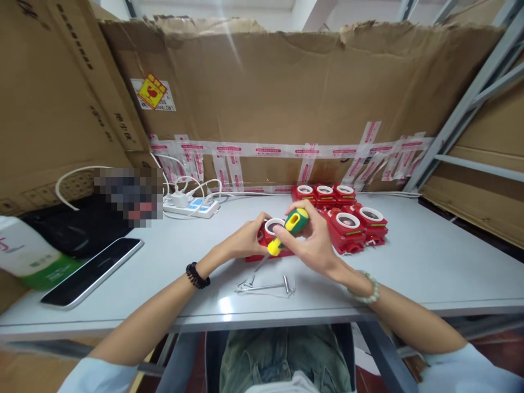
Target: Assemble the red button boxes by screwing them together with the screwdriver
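The right hand [316, 237] has its grip around a screwdriver [292, 224]; the left hand [246, 238] holds, it seems, a red box [271, 226].

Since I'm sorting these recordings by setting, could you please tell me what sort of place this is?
Probably a workshop bench: the right hand holds a green-and-yellow screwdriver, similar red units sit grouped on the table, and taped cardboard stands behind.

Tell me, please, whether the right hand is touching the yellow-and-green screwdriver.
Touching. The head view shows the right hand gripping the yellow-and-green screwdriver, with the thumb against it.
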{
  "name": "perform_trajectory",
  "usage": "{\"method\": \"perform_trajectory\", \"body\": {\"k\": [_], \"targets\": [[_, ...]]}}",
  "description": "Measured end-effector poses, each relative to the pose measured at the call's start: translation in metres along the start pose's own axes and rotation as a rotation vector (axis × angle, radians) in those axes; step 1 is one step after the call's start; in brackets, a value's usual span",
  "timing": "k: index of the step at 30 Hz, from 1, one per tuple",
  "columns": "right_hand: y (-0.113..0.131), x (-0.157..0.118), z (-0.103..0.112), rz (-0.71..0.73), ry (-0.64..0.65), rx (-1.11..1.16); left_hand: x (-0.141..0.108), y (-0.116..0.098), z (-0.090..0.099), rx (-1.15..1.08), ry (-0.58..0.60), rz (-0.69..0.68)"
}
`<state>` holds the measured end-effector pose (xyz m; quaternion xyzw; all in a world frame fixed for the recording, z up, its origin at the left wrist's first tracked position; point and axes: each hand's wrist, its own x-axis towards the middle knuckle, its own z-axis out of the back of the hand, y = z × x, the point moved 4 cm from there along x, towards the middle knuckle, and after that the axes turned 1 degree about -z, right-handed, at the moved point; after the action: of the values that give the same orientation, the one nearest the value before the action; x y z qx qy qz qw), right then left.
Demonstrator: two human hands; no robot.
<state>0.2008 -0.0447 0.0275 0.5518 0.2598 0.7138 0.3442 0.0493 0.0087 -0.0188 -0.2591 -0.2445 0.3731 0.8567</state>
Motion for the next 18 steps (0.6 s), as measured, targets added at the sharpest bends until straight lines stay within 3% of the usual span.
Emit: {"method": "perform_trajectory", "body": {"k": [5,18], "targets": [[-0.011,-0.013,-0.018,-0.005,0.031,0.058,0.001,0.005,-0.003,-0.009,-0.045,0.019],[-0.012,-0.022,-0.034,0.087,0.062,0.063,0.002,0.003,-0.001,-0.043,-0.005,-0.019]]}}
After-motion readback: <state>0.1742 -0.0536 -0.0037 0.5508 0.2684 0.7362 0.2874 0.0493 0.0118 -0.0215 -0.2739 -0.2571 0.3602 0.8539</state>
